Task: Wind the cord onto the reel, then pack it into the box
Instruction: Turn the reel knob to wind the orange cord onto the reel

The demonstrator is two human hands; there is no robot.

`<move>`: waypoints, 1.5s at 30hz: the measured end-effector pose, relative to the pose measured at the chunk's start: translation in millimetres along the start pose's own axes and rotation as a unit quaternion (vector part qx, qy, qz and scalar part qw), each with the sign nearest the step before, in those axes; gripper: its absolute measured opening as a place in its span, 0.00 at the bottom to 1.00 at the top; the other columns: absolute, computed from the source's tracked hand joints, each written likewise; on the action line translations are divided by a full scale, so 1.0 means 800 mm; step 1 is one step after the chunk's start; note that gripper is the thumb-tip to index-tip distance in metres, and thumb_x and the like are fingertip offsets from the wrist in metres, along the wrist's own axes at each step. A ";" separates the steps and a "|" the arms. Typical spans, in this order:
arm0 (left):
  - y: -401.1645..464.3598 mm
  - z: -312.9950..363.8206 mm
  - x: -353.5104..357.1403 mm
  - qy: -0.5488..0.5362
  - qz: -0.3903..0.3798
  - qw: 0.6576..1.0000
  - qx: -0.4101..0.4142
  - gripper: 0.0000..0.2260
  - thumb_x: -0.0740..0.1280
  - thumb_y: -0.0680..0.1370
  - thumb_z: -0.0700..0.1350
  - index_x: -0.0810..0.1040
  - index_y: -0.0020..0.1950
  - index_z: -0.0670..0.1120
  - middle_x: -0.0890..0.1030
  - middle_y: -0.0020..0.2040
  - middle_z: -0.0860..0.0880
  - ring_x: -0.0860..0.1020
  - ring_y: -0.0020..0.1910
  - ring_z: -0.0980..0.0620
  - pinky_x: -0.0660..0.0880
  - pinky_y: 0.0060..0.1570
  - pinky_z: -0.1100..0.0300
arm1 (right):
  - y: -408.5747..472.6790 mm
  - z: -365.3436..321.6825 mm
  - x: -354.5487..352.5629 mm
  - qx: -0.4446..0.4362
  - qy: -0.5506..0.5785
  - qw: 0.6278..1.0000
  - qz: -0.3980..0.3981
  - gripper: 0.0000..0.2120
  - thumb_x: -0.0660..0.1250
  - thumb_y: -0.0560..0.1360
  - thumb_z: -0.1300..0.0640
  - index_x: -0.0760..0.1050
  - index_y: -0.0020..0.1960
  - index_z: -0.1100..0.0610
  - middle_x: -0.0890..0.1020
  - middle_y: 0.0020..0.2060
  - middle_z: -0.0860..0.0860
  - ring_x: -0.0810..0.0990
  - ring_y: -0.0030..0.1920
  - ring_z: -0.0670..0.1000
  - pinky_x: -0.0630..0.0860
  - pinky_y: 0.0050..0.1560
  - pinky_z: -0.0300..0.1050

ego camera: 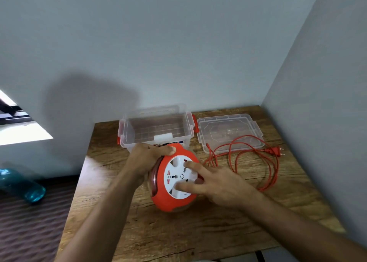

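An orange cord reel (168, 200) with a white socket face stands tilted on the wooden table (198, 234). My left hand (148, 158) grips its top handle. My right hand (214, 181) rests on the white face, with its fingers spread over the sockets. Loose orange cord (252, 162) lies in loops to the right of the reel and ends in a plug (277, 150). Behind the reel stands the clear plastic box (127, 131), open at the top, with orange latches.
The box's clear lid (228, 130) lies flat at the back right, partly under the cord. Grey walls close in behind the table and on its right. A blue bottle (23, 184) lies on the dark floor at the left.
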State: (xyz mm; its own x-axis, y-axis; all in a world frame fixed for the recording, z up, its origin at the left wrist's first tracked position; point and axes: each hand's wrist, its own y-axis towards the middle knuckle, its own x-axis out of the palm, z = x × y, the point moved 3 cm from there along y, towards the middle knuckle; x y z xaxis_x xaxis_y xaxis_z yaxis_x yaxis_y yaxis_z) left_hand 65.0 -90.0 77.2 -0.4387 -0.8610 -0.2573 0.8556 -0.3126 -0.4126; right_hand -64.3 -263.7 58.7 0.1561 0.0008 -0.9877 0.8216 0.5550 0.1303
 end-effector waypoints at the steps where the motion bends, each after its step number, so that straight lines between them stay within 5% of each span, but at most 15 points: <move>1: 0.003 0.002 -0.002 0.008 -0.017 1.000 -0.009 0.12 0.77 0.71 0.47 0.86 0.45 0.38 0.88 0.39 0.42 0.88 0.36 0.42 0.84 0.41 0.51 | 0.002 0.002 -0.003 -0.031 -0.015 0.999 -0.004 0.28 0.71 0.75 0.54 0.67 0.72 0.40 0.72 0.69 0.62 0.84 0.42 0.57 0.81 0.28 0.48; 11: 0.008 0.020 -0.001 0.099 -0.021 0.995 0.020 0.12 0.78 0.71 0.51 0.87 0.44 0.43 0.89 0.38 0.45 0.88 0.36 0.44 0.85 0.45 0.47 | 0.043 -0.008 0.010 -0.088 -0.041 0.991 -0.087 0.28 0.65 0.80 0.52 0.56 0.75 0.43 0.62 0.72 0.67 0.82 0.46 0.68 0.83 0.35 0.59; 13: 0.003 0.018 -0.002 0.089 -0.002 0.995 0.033 0.10 0.78 0.71 0.51 0.88 0.42 0.44 0.89 0.37 0.46 0.88 0.35 0.46 0.85 0.44 0.48 | 0.047 -0.010 0.012 -0.031 -0.037 0.998 -0.050 0.28 0.65 0.79 0.47 0.57 0.75 0.43 0.72 0.66 0.65 0.83 0.42 0.65 0.82 0.33 0.55; 16: -0.010 0.015 0.000 0.021 0.054 0.995 0.078 0.05 0.77 0.71 0.50 0.87 0.41 0.50 0.88 0.35 0.49 0.88 0.34 0.49 0.85 0.43 0.49 | 0.049 -0.008 0.007 0.219 0.081 0.971 0.043 0.30 0.64 0.74 0.37 0.61 0.73 0.41 0.83 0.57 0.54 0.84 0.46 0.57 0.80 0.40 0.48; 18: -0.017 0.012 0.005 -0.008 0.093 0.989 0.117 0.02 0.78 0.71 0.49 0.87 0.41 0.55 0.88 0.34 0.53 0.87 0.34 0.53 0.85 0.41 0.51 | 0.046 -0.016 0.009 0.394 0.288 0.867 0.096 0.29 0.68 0.72 0.36 0.64 0.68 0.43 0.84 0.53 0.50 0.84 0.48 0.52 0.80 0.40 0.42; 20: -0.025 0.008 0.015 -0.009 0.112 0.982 0.150 0.06 0.78 0.71 0.48 0.87 0.47 0.56 0.86 0.33 0.61 0.87 0.34 0.59 0.85 0.38 0.58 | 0.050 -0.030 0.019 0.509 0.502 0.683 0.150 0.24 0.71 0.73 0.39 0.67 0.62 0.46 0.84 0.53 0.50 0.84 0.43 0.51 0.79 0.32 0.38; 22: -0.032 0.005 0.023 0.022 0.128 0.975 0.180 0.10 0.78 0.71 0.47 0.87 0.52 0.53 0.84 0.35 0.66 0.84 0.35 0.68 0.80 0.35 0.70 | 0.056 -0.046 0.029 0.561 0.659 0.479 0.145 0.22 0.68 0.75 0.39 0.70 0.61 0.52 0.86 0.44 0.53 0.83 0.31 0.51 0.75 0.23 0.40; 24: -0.031 0.000 0.022 0.047 0.144 0.971 0.186 0.13 0.78 0.71 0.47 0.87 0.54 0.50 0.84 0.42 0.62 0.82 0.35 0.73 0.77 0.33 0.76 | 0.058 -0.054 0.031 0.562 0.728 0.380 0.100 0.23 0.64 0.78 0.39 0.72 0.63 0.56 0.86 0.36 0.52 0.81 0.27 0.50 0.73 0.23 0.40; 25: -0.030 -0.002 0.019 0.048 0.153 0.972 0.173 0.12 0.78 0.71 0.48 0.87 0.53 0.50 0.84 0.42 0.60 0.82 0.33 0.71 0.76 0.32 0.75 | 0.056 -0.054 0.032 0.553 0.726 0.400 0.085 0.22 0.63 0.79 0.41 0.72 0.64 0.56 0.86 0.36 0.52 0.82 0.27 0.51 0.74 0.24 0.40; 26: -0.027 -0.005 0.013 0.043 0.160 0.974 0.155 0.11 0.78 0.70 0.49 0.88 0.51 0.50 0.85 0.40 0.59 0.83 0.33 0.68 0.77 0.32 0.73 | 0.050 -0.050 0.031 0.541 0.691 0.472 0.080 0.21 0.63 0.80 0.43 0.72 0.66 0.55 0.87 0.39 0.52 0.83 0.29 0.51 0.76 0.24 0.41; 29: -0.020 -0.011 -0.001 -0.011 0.160 0.981 0.108 0.04 0.78 0.70 0.51 0.87 0.43 0.54 0.86 0.33 0.57 0.86 0.34 0.56 0.84 0.39 0.57 | 0.024 -0.035 0.024 0.432 0.319 0.839 0.087 0.21 0.63 0.80 0.46 0.69 0.71 0.49 0.85 0.51 0.49 0.85 0.40 0.50 0.78 0.34 0.40; 31: -0.015 -0.008 -0.009 -0.015 0.144 0.985 0.089 0.08 0.77 0.71 0.52 0.88 0.45 0.49 0.88 0.35 0.53 0.87 0.36 0.51 0.85 0.43 0.51 | 0.012 -0.030 0.022 0.237 0.101 0.962 0.087 0.22 0.68 0.77 0.49 0.69 0.70 0.47 0.80 0.57 0.52 0.85 0.43 0.53 0.77 0.32 0.44; 34: -0.007 0.003 -0.016 0.039 0.073 0.995 0.062 0.11 0.77 0.71 0.53 0.88 0.46 0.47 0.89 0.37 0.49 0.88 0.37 0.47 0.84 0.45 0.48 | 0.011 -0.021 0.021 0.037 -0.007 0.999 0.027 0.26 0.67 0.76 0.53 0.65 0.72 0.44 0.73 0.66 0.62 0.83 0.50 0.61 0.83 0.32 0.53; 37: -0.005 0.015 -0.018 0.083 -0.004 0.996 0.030 0.11 0.76 0.72 0.51 0.87 0.44 0.43 0.89 0.36 0.47 0.88 0.35 0.47 0.84 0.41 0.52 | 0.028 -0.016 0.010 -0.005 -0.018 1.000 -0.003 0.24 0.58 0.80 0.51 0.60 0.75 0.42 0.67 0.71 0.64 0.81 0.52 0.66 0.83 0.34 0.58; 45: -0.007 0.021 -0.016 0.077 0.014 0.995 0.065 0.07 0.76 0.73 0.52 0.87 0.43 0.48 0.89 0.37 0.48 0.88 0.35 0.48 0.85 0.43 0.48 | 0.050 -0.011 0.005 -0.028 -0.064 0.998 0.004 0.31 0.73 0.74 0.48 0.62 0.73 0.45 0.74 0.64 0.66 0.84 0.41 0.63 0.82 0.28 0.53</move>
State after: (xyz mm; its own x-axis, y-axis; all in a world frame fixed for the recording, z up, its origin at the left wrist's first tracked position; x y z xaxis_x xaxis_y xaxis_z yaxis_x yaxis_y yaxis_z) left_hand 70.5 -83.9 97.8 -0.4427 -0.8011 -0.4027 0.8919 -0.3473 -0.2896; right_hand -35.6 -234.1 58.8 0.2344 -0.0987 -0.9671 0.7882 0.6016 0.1296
